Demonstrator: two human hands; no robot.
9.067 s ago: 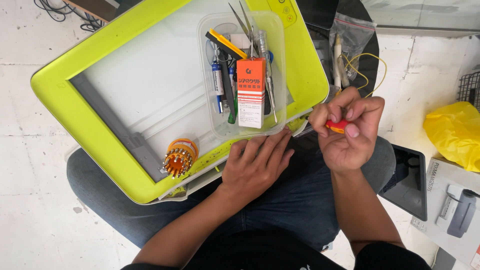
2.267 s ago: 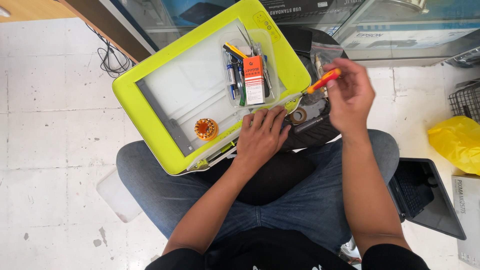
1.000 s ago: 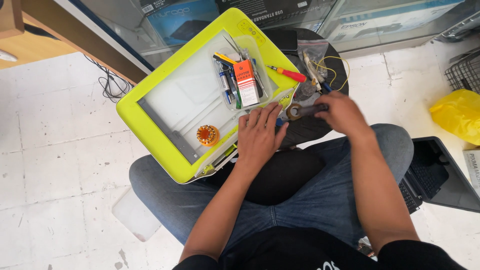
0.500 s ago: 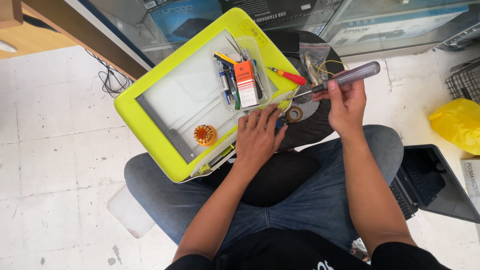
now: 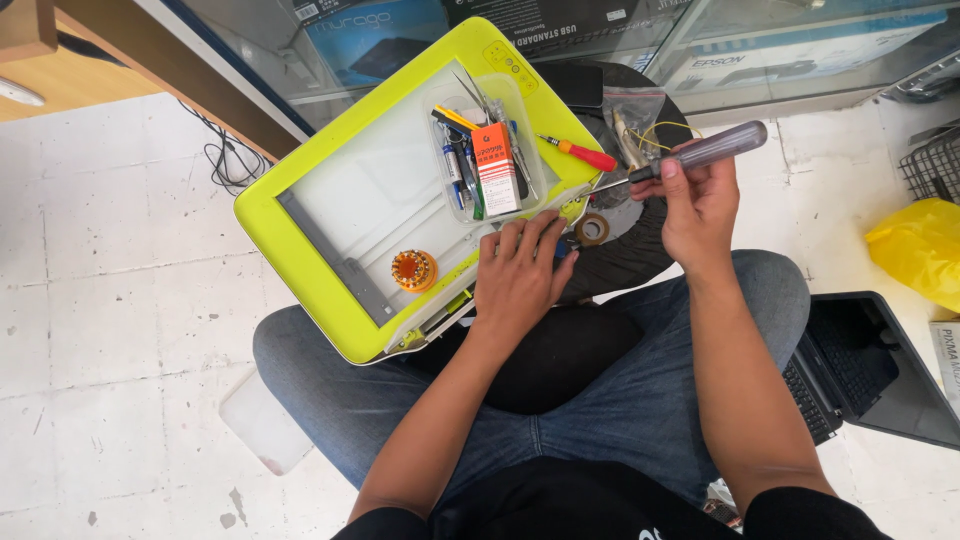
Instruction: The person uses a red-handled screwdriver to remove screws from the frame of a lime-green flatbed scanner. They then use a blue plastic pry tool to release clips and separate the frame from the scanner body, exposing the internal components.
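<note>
While the left hand (image 5: 520, 275) lay flat, fingers spread, on the yellow-framed panel's (image 5: 300, 250) lower edge over the lap, the raised right hand (image 5: 700, 200) clenched a grey-handled screwdriver (image 5: 690, 158), tip pointing toward the panel.

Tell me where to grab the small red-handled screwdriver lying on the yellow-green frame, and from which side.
Grip the red-handled screwdriver by its red handle, the thicker end, which points toward the right hand. It lies flat on the yellow-green frame beside the clear tool tray, so coming from above and the right, away from the tray wall, looks easiest. The thin shaft would likely slip.
</note>
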